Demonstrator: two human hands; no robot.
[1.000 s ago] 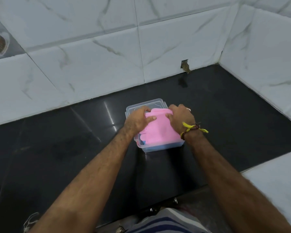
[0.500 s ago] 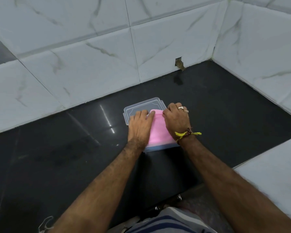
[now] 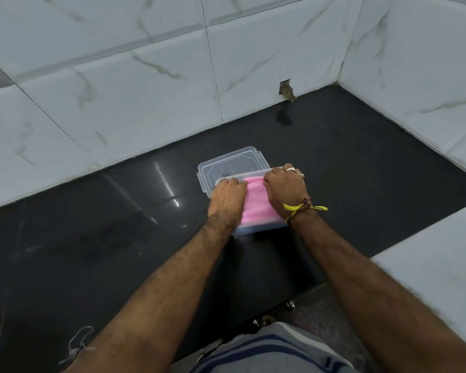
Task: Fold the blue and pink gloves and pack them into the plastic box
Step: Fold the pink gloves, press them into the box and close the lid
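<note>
Box on the counter, lid right behind it

Gloves (image 3: 257, 204) sit in the box (image 3: 256, 230) on the counter (image 3: 118, 224); lid (image 3: 230, 164) touching its far side; left hand (image 3: 227, 196) and right hand (image 3: 285, 188) on top.

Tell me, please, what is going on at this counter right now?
A person is packing gloves into a clear plastic box on a black counter. The left hand and right hand both press down on the folded pink glove, which fills the top of the box. A blue layer shows through the box's near wall beneath the pink. The clear lid lies just behind the box, not yet put on.
</note>
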